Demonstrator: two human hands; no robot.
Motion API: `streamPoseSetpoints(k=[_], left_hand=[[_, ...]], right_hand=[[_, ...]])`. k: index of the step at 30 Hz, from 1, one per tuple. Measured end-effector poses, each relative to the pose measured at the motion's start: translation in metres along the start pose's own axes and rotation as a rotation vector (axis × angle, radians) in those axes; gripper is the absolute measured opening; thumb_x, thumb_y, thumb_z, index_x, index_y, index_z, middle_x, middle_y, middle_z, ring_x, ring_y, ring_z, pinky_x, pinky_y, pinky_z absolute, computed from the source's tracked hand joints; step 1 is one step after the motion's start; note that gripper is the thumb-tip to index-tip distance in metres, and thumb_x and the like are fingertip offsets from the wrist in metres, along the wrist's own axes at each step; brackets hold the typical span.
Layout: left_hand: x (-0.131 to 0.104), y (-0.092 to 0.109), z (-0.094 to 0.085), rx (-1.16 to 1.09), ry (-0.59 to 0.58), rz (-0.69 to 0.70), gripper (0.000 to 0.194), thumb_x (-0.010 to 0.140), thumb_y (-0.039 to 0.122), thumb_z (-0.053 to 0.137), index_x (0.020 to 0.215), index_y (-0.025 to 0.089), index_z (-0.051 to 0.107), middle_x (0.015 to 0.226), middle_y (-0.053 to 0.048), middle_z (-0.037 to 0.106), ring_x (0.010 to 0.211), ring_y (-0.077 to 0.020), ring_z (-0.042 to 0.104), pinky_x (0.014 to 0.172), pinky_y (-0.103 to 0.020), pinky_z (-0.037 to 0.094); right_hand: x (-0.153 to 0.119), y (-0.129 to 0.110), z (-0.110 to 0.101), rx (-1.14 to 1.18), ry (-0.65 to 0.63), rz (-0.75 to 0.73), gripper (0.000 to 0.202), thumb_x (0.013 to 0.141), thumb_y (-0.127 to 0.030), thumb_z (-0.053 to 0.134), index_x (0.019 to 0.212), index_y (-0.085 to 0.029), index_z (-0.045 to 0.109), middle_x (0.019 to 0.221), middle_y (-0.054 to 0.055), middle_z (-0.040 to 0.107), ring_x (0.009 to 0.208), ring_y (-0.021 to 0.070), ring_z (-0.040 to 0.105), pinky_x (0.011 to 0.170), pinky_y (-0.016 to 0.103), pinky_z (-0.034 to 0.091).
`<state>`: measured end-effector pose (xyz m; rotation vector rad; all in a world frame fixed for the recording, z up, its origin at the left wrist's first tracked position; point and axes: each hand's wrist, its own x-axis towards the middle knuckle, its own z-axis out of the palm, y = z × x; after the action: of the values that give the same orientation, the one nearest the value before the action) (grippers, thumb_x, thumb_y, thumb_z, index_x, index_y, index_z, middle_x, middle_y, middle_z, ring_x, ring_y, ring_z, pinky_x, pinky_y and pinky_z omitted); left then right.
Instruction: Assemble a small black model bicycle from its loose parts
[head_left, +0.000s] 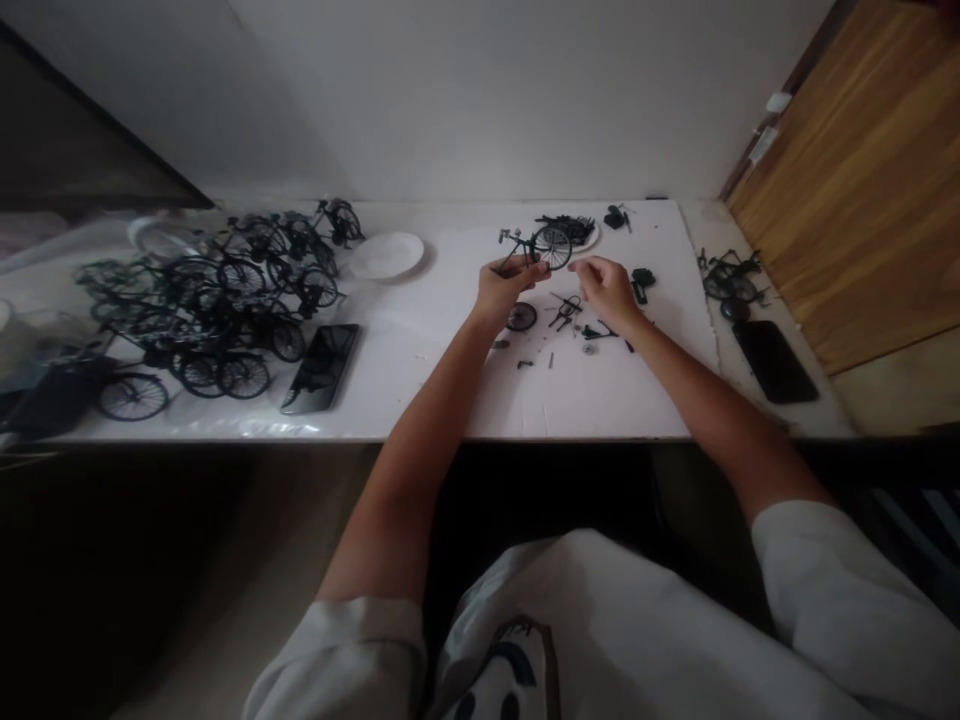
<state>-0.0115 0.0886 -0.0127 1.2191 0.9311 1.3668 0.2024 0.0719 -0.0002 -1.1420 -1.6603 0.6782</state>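
Note:
My left hand is closed on a partly built miniature bicycle, a dark green frame with one spoked wheel, held up above the table. Just to the right of that wheel is my right hand, its fingers curled and pinched together. Whatever they hold, if anything, is too small to make out. Below the hands lie a loose wheel, a dark frame-like part and several small pieces. Behind the held bicycle, a pile of dark parts rests on a white plate.
Many miniature bicycles crowd the left side of the table. Near them are a white plate and a black phone. Another phone and a small bicycle lie at the right, beside a wooden panel.

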Motion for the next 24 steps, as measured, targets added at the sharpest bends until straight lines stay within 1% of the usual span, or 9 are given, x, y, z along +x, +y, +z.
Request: streamPoseSetpoints(k=[3,5,7,9,11,14,17,20,24], left_hand=[[0.004,-0.003,-0.002,0.010,0.083,-0.008,0.037,0.072,0.043,0.100,0.095,0.021,0.081,0.094,-0.007,0.083,0.098,-0.0208,0.082,0.082,-0.031,0.057],[0.006,-0.004,-0.002,0.012,0.114,-0.018,0.037,0.071,0.042,0.100,0.094,0.021,0.080,0.093,-0.006,0.083,0.098,-0.0214,0.082,0.081,-0.031,0.057],[0.007,-0.004,-0.001,0.009,0.134,-0.026,0.038,0.070,0.041,0.100,0.094,0.020,0.079,0.093,-0.007,0.083,0.098,-0.0218,0.082,0.080,-0.031,0.056],[0.007,-0.005,0.000,0.002,0.146,-0.025,0.039,0.068,0.041,0.100,0.093,0.020,0.079,0.092,-0.008,0.084,0.097,-0.0219,0.082,0.078,-0.031,0.055],[0.008,-0.005,0.001,-0.002,0.137,-0.015,0.037,0.069,0.041,0.100,0.091,0.019,0.079,0.092,-0.008,0.084,0.096,-0.0219,0.081,0.076,-0.031,0.054],[0.008,-0.006,0.001,0.001,0.122,-0.003,0.034,0.072,0.038,0.099,0.092,0.019,0.079,0.093,-0.008,0.084,0.096,-0.0223,0.082,0.077,-0.032,0.053],[0.008,-0.007,0.002,-0.002,0.117,0.007,0.030,0.075,0.034,0.098,0.092,0.019,0.079,0.092,-0.008,0.084,0.094,-0.0219,0.081,0.077,-0.032,0.053],[0.007,-0.005,0.002,-0.017,0.105,0.013,0.026,0.076,0.031,0.097,0.090,0.018,0.079,0.090,-0.007,0.083,0.091,-0.0204,0.080,0.076,-0.031,0.053],[0.005,-0.002,0.003,-0.023,0.095,0.044,0.021,0.078,0.027,0.095,0.088,0.018,0.079,0.088,-0.006,0.082,0.088,-0.0188,0.078,0.077,-0.031,0.054]], right_hand=[[-0.004,-0.002,-0.001,-0.242,-0.176,-0.149,0.026,0.100,-0.047,0.072,0.095,-0.022,0.078,0.076,0.001,0.068,0.068,0.0187,0.056,0.071,0.033,0.043],[-0.007,-0.002,0.001,-0.354,-0.288,-0.219,0.015,0.098,-0.036,0.075,0.097,-0.022,0.082,0.087,0.005,0.073,0.078,0.0210,0.061,0.076,0.034,0.045],[-0.009,-0.003,0.004,-0.446,-0.355,-0.285,0.013,0.098,-0.030,0.074,0.100,-0.022,0.085,0.097,0.008,0.076,0.095,0.0255,0.064,0.084,0.036,0.047],[-0.009,-0.003,0.005,-0.546,-0.401,-0.326,0.015,0.100,-0.029,0.073,0.104,-0.022,0.087,0.106,0.011,0.078,0.110,0.0303,0.062,0.094,0.041,0.047],[-0.007,-0.004,0.005,-0.636,-0.415,-0.325,0.019,0.103,-0.030,0.071,0.107,-0.023,0.088,0.111,0.013,0.078,0.117,0.0338,0.058,0.100,0.046,0.044],[-0.005,-0.006,0.002,-0.709,-0.388,-0.303,0.023,0.105,-0.033,0.069,0.110,-0.024,0.089,0.112,0.014,0.078,0.119,0.0361,0.055,0.101,0.050,0.042],[-0.005,-0.005,0.002,-0.734,-0.364,-0.298,0.021,0.104,-0.032,0.071,0.110,-0.023,0.089,0.110,0.015,0.078,0.120,0.0370,0.054,0.101,0.051,0.042],[-0.006,-0.005,0.005,-0.766,-0.352,-0.285,0.021,0.105,-0.032,0.071,0.106,-0.024,0.090,0.110,0.015,0.077,0.121,0.0380,0.055,0.100,0.053,0.042],[-0.008,-0.009,0.009,-0.828,-0.353,-0.292,0.023,0.106,-0.029,0.067,0.105,-0.022,0.089,0.116,0.017,0.075,0.125,0.0403,0.054,0.099,0.054,0.042]])
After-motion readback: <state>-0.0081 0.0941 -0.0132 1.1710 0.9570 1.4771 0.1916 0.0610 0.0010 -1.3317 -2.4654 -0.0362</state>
